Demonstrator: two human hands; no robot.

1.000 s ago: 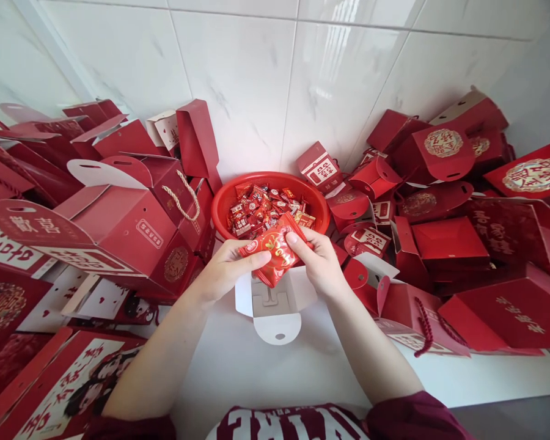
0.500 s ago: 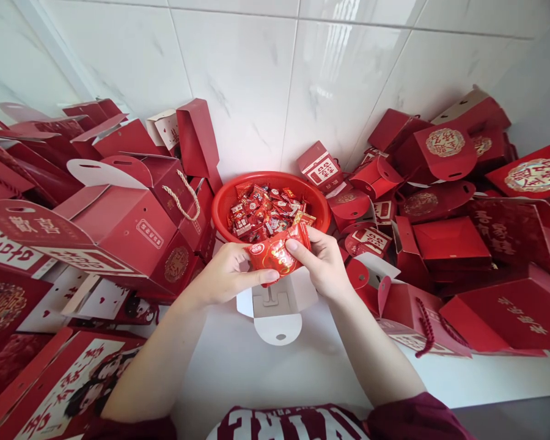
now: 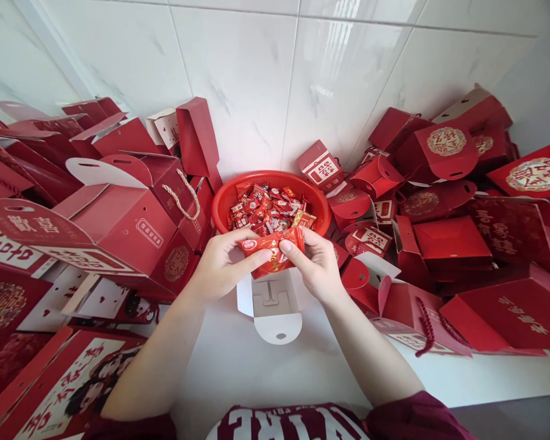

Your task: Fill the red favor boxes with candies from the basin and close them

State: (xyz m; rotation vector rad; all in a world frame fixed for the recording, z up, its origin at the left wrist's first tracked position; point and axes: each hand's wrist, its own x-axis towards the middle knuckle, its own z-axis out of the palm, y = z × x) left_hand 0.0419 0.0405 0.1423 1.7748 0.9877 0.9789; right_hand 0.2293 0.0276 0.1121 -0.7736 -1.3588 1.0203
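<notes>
- Two bare hands are sharing one shiny red packet (image 3: 275, 259) above the table (image 3: 275, 379): the left hand (image 3: 217, 266) is gripping its nine o'clock end, the right hand (image 3: 318, 263) its three o'clock end.
- Both thumbs are pressing on the printed face; the packet is hiding most of the fingers behind it, so their exact hold is escaping view.
- An open box (image 3: 277, 330) with a white inside is lying at six o'clock from the packet, its rounded flap pointing towards the wearer. No hand appears to be steadying it.
- A red basket (image 3: 220, 211) is sitting at twelve o'clock, just beyond the fingers, holding a heap of small wrapped sweets (image 3: 270, 211).
- Red boxes (image 3: 119, 220) are crowding nine o'clock; more boxes (image 3: 449, 238) are piling up at three, many leaning on one another.
- The glossy wrapper is looking slippery: uneven thumb pressure could be sending the packet sliding into the basket or onto the table.
- Too hard a squeeze or tug could be splitting the wrapper's seam, by the look of it.
- The open box is seeming light; a knuckle catching its rim could be shoving it askew.
- A right elbow swinging towards three o'clock could be toppling the loosely stacked pile there.
</notes>
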